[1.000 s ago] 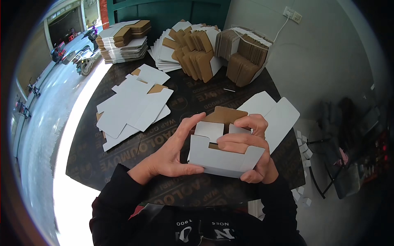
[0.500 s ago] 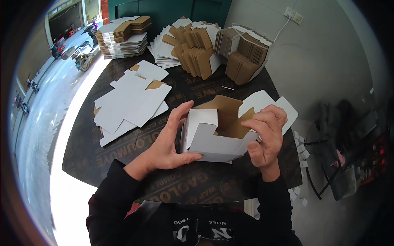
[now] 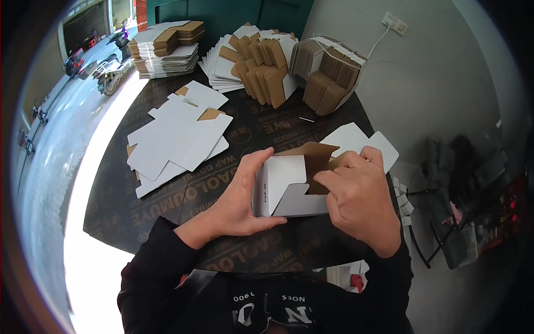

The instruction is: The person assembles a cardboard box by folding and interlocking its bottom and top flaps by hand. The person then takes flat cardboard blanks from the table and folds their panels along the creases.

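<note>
A partly folded cardboard box [image 3: 286, 175], white outside and brown inside, is between my hands above the dark table, its top open. My left hand [image 3: 239, 203] grips the box's left end, thumb along the near side and fingers at the far side. Small dark print shows on that end. My right hand [image 3: 364, 195] is curled over the right end, index finger bent into the opening and thumb by the near wall. It hides the right-end flaps. Behind it, a white lid panel [image 3: 350, 139] sticks out to the far right.
Flat white box blanks [image 3: 178, 133] lie on the dark table [image 3: 111, 206] to the left. Along the back stand a strapped stack [image 3: 167, 58], a fanned pile [image 3: 267, 67] and a tied bundle [image 3: 331, 72] of cardboard. A dark chair [image 3: 450, 189] is at right.
The box has turned and shifted slightly right, showing print on its left end. My right hand has rolled inward, its fingers now curled over the right end and reaching into the opening.
</note>
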`<state>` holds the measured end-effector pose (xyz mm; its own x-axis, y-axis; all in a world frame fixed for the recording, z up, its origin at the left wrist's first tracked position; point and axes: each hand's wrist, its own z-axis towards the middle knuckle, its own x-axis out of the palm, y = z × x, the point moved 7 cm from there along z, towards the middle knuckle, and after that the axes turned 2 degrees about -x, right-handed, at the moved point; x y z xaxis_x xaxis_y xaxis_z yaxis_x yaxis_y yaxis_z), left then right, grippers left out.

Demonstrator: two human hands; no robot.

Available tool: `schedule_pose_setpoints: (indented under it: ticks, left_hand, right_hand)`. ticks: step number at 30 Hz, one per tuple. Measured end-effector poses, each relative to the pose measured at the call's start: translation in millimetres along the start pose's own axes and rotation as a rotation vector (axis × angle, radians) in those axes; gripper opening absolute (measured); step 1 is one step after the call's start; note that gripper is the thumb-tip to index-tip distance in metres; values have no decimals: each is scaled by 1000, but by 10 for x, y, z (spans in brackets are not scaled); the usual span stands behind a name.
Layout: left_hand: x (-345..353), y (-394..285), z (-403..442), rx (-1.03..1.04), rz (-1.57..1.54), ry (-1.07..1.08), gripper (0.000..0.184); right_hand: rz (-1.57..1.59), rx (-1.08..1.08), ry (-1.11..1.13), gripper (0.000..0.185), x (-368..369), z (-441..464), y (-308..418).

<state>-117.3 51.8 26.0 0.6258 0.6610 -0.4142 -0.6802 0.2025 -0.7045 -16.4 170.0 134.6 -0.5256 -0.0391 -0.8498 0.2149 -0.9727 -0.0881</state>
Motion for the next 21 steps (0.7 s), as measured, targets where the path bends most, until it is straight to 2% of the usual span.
schedule_pose_setpoints:
  ticks: [3, 5, 10, 15, 21]
  left_hand:
    - [-4, -63, -1, 40, 46, -5, 111]
    - [-8, -82, -8, 53, 60, -5, 109]
    - [-24, -37, -42, 42, 72, -12, 120]
    - [-42, -24, -63, 12, 30, -43, 125]
    - [-133, -108, -22, -13, -37, -27, 102]
  right_hand:
    - [-97, -85, 252, 27, 48, 74, 55]
    - [-127, -111, 337, 27, 87, 60, 80]
    - [-108, -150, 230, 37, 20, 95, 163]
    - [-44, -120, 362, 49, 121, 108, 199]
    - [12, -195, 256, 49, 151, 125, 268]
